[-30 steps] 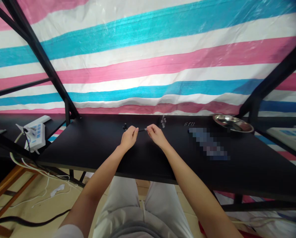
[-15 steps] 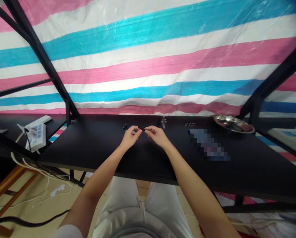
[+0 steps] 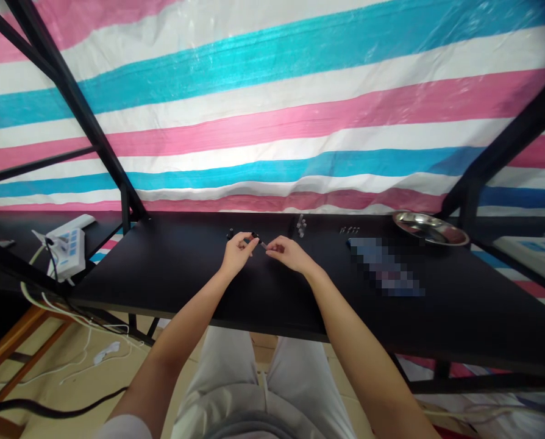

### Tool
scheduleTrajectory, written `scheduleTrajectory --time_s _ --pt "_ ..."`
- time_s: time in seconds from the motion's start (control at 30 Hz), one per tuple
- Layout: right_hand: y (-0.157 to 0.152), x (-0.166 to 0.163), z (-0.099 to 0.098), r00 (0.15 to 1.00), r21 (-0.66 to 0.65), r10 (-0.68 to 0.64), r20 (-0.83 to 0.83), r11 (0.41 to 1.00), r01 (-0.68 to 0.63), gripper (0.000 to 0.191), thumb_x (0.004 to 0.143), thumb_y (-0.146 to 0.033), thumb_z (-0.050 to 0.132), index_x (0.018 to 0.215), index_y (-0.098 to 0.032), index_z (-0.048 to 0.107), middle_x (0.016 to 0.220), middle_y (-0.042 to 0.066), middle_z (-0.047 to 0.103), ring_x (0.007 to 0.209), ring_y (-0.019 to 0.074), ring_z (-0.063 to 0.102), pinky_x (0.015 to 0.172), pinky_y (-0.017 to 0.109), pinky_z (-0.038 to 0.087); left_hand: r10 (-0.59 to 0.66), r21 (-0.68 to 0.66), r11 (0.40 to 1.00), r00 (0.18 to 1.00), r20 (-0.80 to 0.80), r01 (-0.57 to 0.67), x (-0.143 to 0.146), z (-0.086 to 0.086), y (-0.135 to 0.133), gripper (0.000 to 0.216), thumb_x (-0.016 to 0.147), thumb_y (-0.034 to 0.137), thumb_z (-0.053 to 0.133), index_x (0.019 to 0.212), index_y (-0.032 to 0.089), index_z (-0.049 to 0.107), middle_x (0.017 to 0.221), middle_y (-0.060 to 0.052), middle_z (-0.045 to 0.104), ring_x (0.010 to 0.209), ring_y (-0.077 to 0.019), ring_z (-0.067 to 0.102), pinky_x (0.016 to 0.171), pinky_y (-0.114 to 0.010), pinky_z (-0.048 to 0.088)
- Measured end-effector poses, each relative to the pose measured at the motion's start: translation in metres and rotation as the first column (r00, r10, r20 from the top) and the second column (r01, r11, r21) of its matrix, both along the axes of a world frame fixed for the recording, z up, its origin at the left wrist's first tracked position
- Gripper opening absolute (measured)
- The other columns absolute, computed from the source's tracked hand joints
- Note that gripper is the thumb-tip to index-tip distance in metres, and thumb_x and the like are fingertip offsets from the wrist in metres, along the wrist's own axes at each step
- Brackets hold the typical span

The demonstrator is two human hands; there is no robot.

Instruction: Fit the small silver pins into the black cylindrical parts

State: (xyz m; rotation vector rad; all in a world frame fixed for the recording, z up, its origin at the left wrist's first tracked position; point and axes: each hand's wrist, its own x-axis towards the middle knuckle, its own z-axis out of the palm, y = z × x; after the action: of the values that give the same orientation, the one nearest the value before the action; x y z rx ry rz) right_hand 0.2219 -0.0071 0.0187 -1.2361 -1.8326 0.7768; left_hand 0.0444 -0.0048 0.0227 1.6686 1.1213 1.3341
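My left hand (image 3: pixel 236 253) is closed in a pinch above the black table, with a small black piece (image 3: pixel 255 235) showing at its fingertips. Close by on the right, the thumb and fingers of my right hand (image 3: pixel 291 253) pinch a thin, greyish, see-through piece (image 3: pixel 264 246) that points toward the left hand. Whether the two pieces touch is too small to tell. Just behind my left hand stand small dark cylindrical parts (image 3: pixel 230 233). Several small clear and grey pieces (image 3: pixel 301 227) lie beyond my right hand.
Farther right is a row of small metallic-looking pieces (image 3: pixel 350 230). A pixelated flat item (image 3: pixel 384 266) lies before a shiny steel dish (image 3: pixel 430 228) at the back right. Black frame posts (image 3: pixel 87 125) and striped sheeting (image 3: pixel 272 140) bound the table (image 3: pixel 163 274). A white power strip (image 3: pixel 69 253) sits left.
The hands have moved slightly apart, the right one a little toward me. Between them, the dark stick-like thing held by both now shows a pale greyish part at the right fingertips.
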Motion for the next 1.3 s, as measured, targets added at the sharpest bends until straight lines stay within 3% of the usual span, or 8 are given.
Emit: scheduleTrajectory --time_s 0.17,0.3,0.43,0.73,0.97,1.3 --pt "0.007 0.029 -0.002 0.945 -0.075 -0.244 0.217 0.961 0.266 0.009 0.069 -0.025 0.060 0.074 -0.018 0.062 0.065 0.000 0.061 0.062 0.0127 0.055 0.063 0.025 0.041 0.011 -0.006 1.000 1.000 -0.017 -0.011 -0.001 -0.001 0.000 0.029 0.073 0.041 0.059 0.086 0.015 0.060 0.075 -0.001 0.060 0.045 -0.0041 0.048 0.047 -0.020 0.043" --pt "0.011 0.049 -0.002 0.814 -0.081 -0.463 0.351 0.851 0.519 0.009 0.070 -0.023 0.060 0.076 -0.018 0.064 0.075 0.004 0.066 0.074 0.0167 0.060 0.066 0.026 0.041 -0.028 -0.005 1.000 0.998 -0.049 0.027 0.000 -0.003 -0.001 0.027 0.073 0.040 0.060 0.084 0.015 0.059 0.074 0.000 0.059 0.045 -0.0037 0.046 0.048 -0.020 0.044" --pt "0.013 0.052 -0.004 0.701 -0.036 -0.600 0.387 0.749 0.661 0.013 0.075 -0.030 0.058 0.079 -0.020 0.065 0.083 0.005 0.068 0.082 0.0197 0.061 0.066 0.027 0.041 -0.055 0.043 0.997 0.993 -0.109 0.060 0.002 -0.004 -0.002 0.024 0.073 0.037 0.060 0.081 0.015 0.059 0.075 0.000 0.058 0.046 -0.0036 0.045 0.047 -0.020 0.042" --pt "0.020 0.050 -0.020 0.656 -0.002 -0.630 0.416 0.721 0.693 0.020 0.079 -0.034 0.053 0.088 -0.021 0.065 0.089 0.007 0.068 0.086 0.0217 0.061 0.069 0.030 0.042 -0.046 0.040 0.998 0.983 -0.176 0.054 0.014 -0.012 0.003 0.024 0.074 0.036 0.059 0.083 0.014 0.061 0.077 -0.002 0.062 0.047 -0.0046 0.045 0.048 -0.020 0.041" --pt "0.024 0.052 -0.024 0.642 0.004 -0.624 0.447 0.719 0.695 0.024 0.079 -0.036 0.052 0.092 -0.021 0.065 0.091 0.008 0.067 0.087 0.0230 0.061 0.071 0.031 0.043 -0.032 0.091 0.993 0.928 -0.371 0.071 0.050 -0.019 0.026 0.020 0.070 0.031 0.063 0.083 0.015 0.065 0.077 -0.002 0.065 0.055 -0.0079 0.048 0.059 -0.023 0.043" --pt "0.025 0.054 -0.022 0.637 0.008 -0.591 0.494 0.736 0.677 0.027 0.079 -0.034 0.053 0.096 -0.017 0.064 0.094 0.013 0.066 0.090 0.0241 0.061 0.075 0.033 0.043 0.064 0.090 0.996 0.885 -0.462 -0.025 0.098 -0.029 0.057 0.016 0.071 0.032 0.064 0.078 0.018 0.069 0.077 -0.003 0.062 0.070 -0.0139 0.055 0.069 -0.027 0.044"
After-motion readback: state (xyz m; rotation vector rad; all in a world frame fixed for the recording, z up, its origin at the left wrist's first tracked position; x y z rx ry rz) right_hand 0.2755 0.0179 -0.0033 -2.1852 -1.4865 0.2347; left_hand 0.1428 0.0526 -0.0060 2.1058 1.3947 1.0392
